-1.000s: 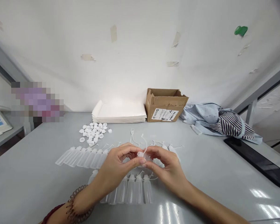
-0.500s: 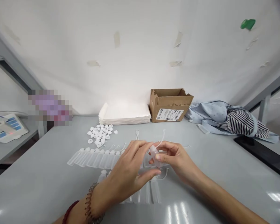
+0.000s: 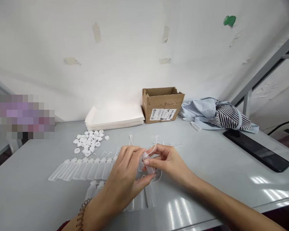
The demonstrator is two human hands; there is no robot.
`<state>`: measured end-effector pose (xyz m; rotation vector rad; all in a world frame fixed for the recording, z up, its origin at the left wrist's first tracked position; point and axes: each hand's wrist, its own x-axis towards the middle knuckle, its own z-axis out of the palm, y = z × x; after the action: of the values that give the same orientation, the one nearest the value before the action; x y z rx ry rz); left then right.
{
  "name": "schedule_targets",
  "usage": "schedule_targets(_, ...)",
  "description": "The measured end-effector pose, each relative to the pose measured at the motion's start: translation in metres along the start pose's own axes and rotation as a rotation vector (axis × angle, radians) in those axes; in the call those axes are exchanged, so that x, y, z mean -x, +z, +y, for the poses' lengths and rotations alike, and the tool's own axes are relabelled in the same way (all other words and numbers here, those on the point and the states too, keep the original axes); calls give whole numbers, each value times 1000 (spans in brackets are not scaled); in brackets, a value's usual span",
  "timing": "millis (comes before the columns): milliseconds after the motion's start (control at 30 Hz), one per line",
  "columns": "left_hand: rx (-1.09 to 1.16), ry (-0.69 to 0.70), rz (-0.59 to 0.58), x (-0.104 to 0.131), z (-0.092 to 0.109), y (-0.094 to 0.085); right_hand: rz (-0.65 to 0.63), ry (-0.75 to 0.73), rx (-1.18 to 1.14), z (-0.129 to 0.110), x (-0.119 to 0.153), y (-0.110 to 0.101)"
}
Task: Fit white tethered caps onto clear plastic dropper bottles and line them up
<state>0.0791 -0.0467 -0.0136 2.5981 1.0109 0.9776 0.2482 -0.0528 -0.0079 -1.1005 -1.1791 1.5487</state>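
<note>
A small translucent plastic bottle [image 3: 149, 167] with a white top and a thin curved strap is held tilted between my hands, above the table. My right hand [image 3: 167, 160] pinches its side between thumb and fingers. My left hand [image 3: 125, 173] curls around from the other side, its fingertips at the bottle's top and its thumb at the base. Under and beside the hands lie similar bottles in two rows; the back row [image 3: 86, 169] stretches to the left, and the front row [image 3: 141, 200] is partly hidden by my left hand and forearm.
Loose white caps [image 3: 89, 141] are heaped at the left, before a stack of white sheets [image 3: 114, 120]. An open cardboard box [image 3: 162, 106] stands against the wall. Light blue cloth [image 3: 207, 114] and a black phone [image 3: 256, 150] lie to the right on the grey table [image 3: 202, 160].
The camera view has turned to the right, so everything sits further left. Left thumb has come closer to the bottle's base; the right hand keeps its pinch.
</note>
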Motion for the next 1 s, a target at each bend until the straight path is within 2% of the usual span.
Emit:
schedule_targets(100, -5, 28, -12, 0, 3, 0, 1, -43, 58, -3, 0, -4)
schedule_targets(233, 60, 19, -92, 1, 6, -2, -8, -61, 147, -15, 1, -19)
schedule_targets(367, 114, 3, -185, 4, 13, -6, -251, 37, 334, -31, 7, -40)
schedule_targets(500, 101, 7, -282, 9, 23, -8, -336, 23, 495, -41, 14, -53)
schedule_targets(667, 83, -8, -337, 14, 29, -2, -359, -49, 685, -43, 14, -57)
schedule_targets(833, 59, -18, -443, 13, 30, 0, -448, 50, 676, -44, 13, -58)
schedule_targets(1000, 56, 6, -511, 12, 31, -3, -458, 91, 654, -42, 13, -55)
